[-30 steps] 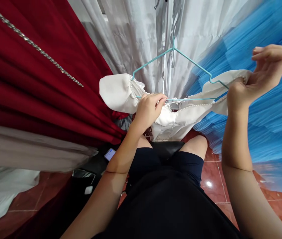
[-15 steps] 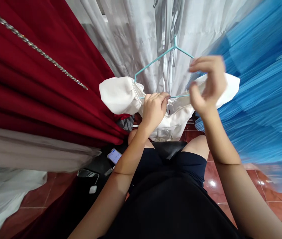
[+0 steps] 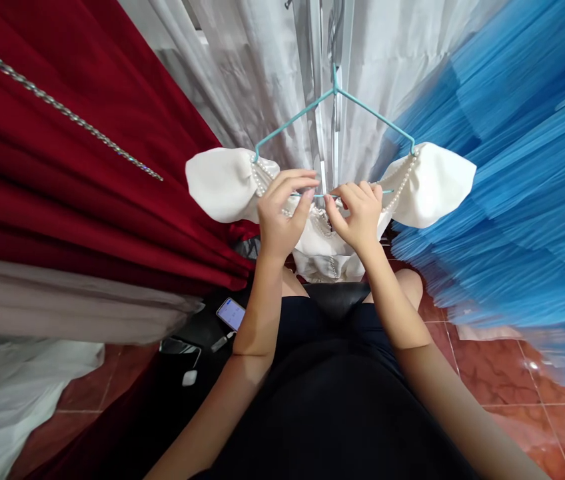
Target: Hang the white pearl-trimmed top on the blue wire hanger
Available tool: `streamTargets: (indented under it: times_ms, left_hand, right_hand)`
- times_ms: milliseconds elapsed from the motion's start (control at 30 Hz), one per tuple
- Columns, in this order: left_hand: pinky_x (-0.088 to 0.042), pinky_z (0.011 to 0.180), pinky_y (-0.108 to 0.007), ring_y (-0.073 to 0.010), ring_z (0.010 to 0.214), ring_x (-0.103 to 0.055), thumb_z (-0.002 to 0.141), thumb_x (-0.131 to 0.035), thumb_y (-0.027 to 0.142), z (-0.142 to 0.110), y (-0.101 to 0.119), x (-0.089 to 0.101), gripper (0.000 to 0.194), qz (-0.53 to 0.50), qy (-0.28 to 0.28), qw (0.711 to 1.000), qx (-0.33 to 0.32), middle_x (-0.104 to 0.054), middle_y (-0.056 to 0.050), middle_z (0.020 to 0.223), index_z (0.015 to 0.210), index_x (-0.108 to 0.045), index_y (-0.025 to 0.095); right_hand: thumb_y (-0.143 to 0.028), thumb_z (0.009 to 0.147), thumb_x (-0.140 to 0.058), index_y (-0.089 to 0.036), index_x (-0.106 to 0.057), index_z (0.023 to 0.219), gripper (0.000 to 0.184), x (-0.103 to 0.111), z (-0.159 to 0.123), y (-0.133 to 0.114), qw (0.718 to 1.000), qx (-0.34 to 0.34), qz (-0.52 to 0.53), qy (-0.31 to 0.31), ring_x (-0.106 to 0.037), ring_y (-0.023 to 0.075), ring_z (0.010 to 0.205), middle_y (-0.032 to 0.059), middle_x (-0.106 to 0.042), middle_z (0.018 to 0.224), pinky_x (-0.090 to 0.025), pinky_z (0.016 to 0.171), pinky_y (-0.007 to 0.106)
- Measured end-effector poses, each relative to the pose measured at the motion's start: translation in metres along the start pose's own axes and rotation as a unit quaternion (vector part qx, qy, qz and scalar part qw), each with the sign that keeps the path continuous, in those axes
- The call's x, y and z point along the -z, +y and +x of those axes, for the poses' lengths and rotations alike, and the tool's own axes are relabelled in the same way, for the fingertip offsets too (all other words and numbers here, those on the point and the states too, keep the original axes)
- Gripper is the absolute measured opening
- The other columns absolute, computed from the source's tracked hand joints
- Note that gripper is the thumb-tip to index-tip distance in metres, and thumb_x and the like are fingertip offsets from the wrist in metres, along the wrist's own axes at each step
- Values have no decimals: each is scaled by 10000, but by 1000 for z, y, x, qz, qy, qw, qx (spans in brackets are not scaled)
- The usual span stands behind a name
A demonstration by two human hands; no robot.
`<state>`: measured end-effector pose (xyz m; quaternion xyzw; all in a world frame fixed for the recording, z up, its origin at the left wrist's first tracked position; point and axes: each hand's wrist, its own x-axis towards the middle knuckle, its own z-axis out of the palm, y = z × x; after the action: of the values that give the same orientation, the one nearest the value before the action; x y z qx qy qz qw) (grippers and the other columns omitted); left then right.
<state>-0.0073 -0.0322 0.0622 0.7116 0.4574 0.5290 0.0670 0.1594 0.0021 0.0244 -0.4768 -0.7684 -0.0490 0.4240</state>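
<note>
A white dress [image 3: 435, 183] with puffed sleeves and pearl strands hangs in front of me on a thin light-blue hanger [image 3: 295, 119]. Its pearl strands pass over both ends of the hanger. At the middle of the hanger's lower bar, my right hand [image 3: 360, 212] is closed, thumb and fingers around the bar. Just left of it, my left hand [image 3: 282, 217] is open, fingers stretched out and thumb apart, close to the bar and the pearl neckline. My hands partly hide the neckline and the bar.
Red fabric [image 3: 112, 127] with a rhinestone chain [image 3: 75, 120] hangs at left. Blue tulle [image 3: 517, 180] fills the right side, and white fabric [image 3: 242, 73] hangs behind the hanger. A lit phone [image 3: 231, 313] lies on a black surface beside my leg.
My right hand has come down from the hanger's right arm to the lower bar. My left hand has loosened from the bar and shifted slightly left.
</note>
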Motion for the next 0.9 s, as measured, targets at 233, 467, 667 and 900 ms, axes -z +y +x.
streamTargets:
  times_ms: [233, 467, 667, 900]
  left_hand:
    - [-332, 1314, -601, -320, 1438, -512, 945, -701, 268, 3, -16, 24, 238, 161, 206, 965, -15, -607, -84, 1401, 1179, -659, 273]
    - [-502, 1143, -448, -263, 1229, -672, 969, -485, 103, 19, -33, 47, 345, 134, 96, 983, 85, -741, -45, 1209, 1174, -724, 246]
    - [-550, 806, -324, -148, 873, -677, 1052, -432, 186, 42, -65, 78, 328, 90, 171, 977, 87, -726, 1, 886, 906, -724, 159]
    - [-584, 981, -396, -184, 1028, -696, 1042, -461, 225, -5, -100, 74, 162, 115, 245, 947, 175, -733, -27, 1036, 1044, -616, 178]
  right_hand:
    - [-466, 1074, -467, -219, -610, 835, 372, 0, 3, 6, 999, -7, 28, -20, -551, 209, 847, 19, -575, 712, -340, 893, 389]
    - [-385, 1020, -524, -213, -536, 746, 323, 2, 4, 11, 1000, 1, -2, 13, -507, 196, 797, 13, -559, 680, -333, 869, 383]
    - [-397, 1012, -536, -213, -522, 745, 325, 5, 6, 12, 1000, 4, 13, 19, -493, 190, 784, 1, -536, 667, -325, 869, 388]
    - [-449, 1030, -512, -210, -523, 749, 369, 6, 6, 7, 999, -1, 43, -16, -493, 184, 784, -1, -547, 682, -320, 866, 379]
